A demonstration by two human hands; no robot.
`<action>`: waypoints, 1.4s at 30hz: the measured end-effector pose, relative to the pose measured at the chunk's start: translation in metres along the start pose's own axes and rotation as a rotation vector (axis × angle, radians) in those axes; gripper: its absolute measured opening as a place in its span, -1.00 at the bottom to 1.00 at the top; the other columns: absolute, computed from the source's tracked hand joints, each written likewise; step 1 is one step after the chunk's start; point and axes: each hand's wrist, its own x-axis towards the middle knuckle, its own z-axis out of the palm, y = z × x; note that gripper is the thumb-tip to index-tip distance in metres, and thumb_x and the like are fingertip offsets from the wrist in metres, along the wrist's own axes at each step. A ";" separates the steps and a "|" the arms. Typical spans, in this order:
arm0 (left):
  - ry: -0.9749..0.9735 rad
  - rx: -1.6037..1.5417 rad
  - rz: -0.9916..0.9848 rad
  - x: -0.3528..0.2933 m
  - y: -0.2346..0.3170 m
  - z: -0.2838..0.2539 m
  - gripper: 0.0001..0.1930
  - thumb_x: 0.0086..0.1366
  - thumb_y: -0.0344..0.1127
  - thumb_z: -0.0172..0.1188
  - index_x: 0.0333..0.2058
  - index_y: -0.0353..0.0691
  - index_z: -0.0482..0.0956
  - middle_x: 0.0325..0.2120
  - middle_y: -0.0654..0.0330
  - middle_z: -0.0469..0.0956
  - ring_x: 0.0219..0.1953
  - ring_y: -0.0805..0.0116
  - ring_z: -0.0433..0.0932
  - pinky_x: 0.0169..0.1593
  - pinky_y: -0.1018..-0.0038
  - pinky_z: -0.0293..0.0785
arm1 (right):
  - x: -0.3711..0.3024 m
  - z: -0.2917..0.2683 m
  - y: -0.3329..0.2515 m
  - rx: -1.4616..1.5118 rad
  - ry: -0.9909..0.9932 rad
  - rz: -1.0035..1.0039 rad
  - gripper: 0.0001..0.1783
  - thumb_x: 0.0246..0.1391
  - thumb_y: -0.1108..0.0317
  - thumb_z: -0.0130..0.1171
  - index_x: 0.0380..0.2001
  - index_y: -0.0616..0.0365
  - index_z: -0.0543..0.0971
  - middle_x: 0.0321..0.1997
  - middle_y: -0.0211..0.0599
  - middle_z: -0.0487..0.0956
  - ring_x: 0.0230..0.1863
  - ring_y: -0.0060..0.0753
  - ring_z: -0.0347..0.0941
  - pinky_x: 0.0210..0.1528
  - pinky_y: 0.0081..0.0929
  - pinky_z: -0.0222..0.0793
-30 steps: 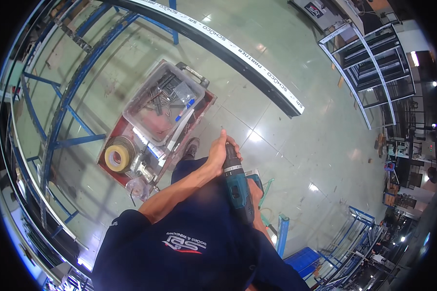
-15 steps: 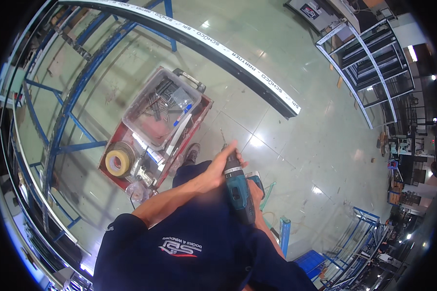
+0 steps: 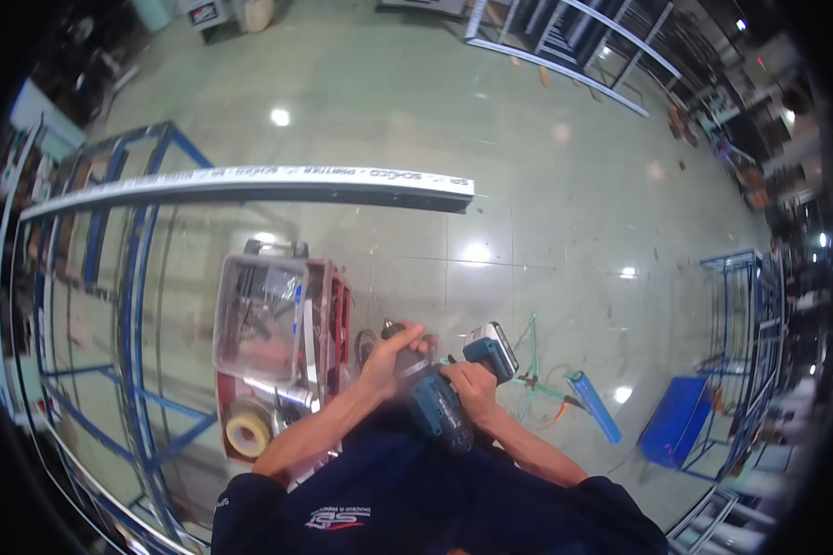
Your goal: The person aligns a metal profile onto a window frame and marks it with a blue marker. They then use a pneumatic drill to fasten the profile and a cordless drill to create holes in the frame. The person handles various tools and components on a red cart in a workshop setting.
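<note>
A teal and black cordless drill (image 3: 438, 412) is held in front of my chest, its chuck end pointing up and to the left. My left hand (image 3: 391, 363) is closed around the chuck end. My right hand (image 3: 473, 388) is wrapped round the handle, just below the battery pack (image 3: 492, 351) in the picture. Whether a bit sits in the chuck is hard to make out. To the left of my left arm, a clear plastic bin (image 3: 222, 361) of small metal parts rests on a red tool cart (image 3: 341, 324). A yellow tape roll (image 3: 248, 431) lies on the cart too.
A long black-and-white profile (image 3: 296, 185) lies across a blue metal stand (image 3: 139, 324) at the left. At the right are a green stand with hoses (image 3: 530, 377), a blue cylinder (image 3: 594, 407) and a blue crate (image 3: 677, 421). Dark frames (image 3: 565, 46) stand at the far side.
My view has swung, so the profile and cart now sit further left and look straighter. The drill has tilted, showing more of its battery pack. Both hands keep hold of it.
</note>
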 end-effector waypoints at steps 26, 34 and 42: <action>0.372 2.195 1.628 0.401 0.061 -0.038 -0.12 -0.24 0.21 0.66 0.02 -0.21 0.61 -0.04 0.16 0.63 0.10 0.08 0.54 0.19 0.16 0.33 | -0.010 0.236 0.258 0.520 0.514 0.382 -0.78 0.06 0.54 0.30 -0.24 0.45 0.56 -0.43 -0.13 0.61 -0.48 -0.26 0.57 -0.45 -0.41 0.49; 0.351 2.163 1.850 0.418 0.061 -0.054 -0.06 -0.36 0.29 0.67 0.01 -0.14 0.66 -0.07 0.21 0.67 0.00 0.13 0.64 0.15 0.17 0.39 | 0.001 0.291 0.276 0.541 0.598 0.290 -0.41 -0.10 0.57 0.43 0.06 0.50 0.50 -0.35 -0.07 0.65 -0.43 -0.18 0.60 -0.38 -0.33 0.55; 0.334 2.151 1.903 0.420 0.063 -0.061 0.02 -0.43 0.36 0.64 0.05 -0.08 0.66 -0.05 0.23 0.69 0.02 0.17 0.65 0.19 0.18 0.40 | 0.023 0.311 0.293 0.445 0.748 0.158 -0.36 -0.10 0.66 0.38 0.15 0.52 0.53 -0.39 -0.08 0.65 -0.45 -0.24 0.59 -0.36 -0.41 0.56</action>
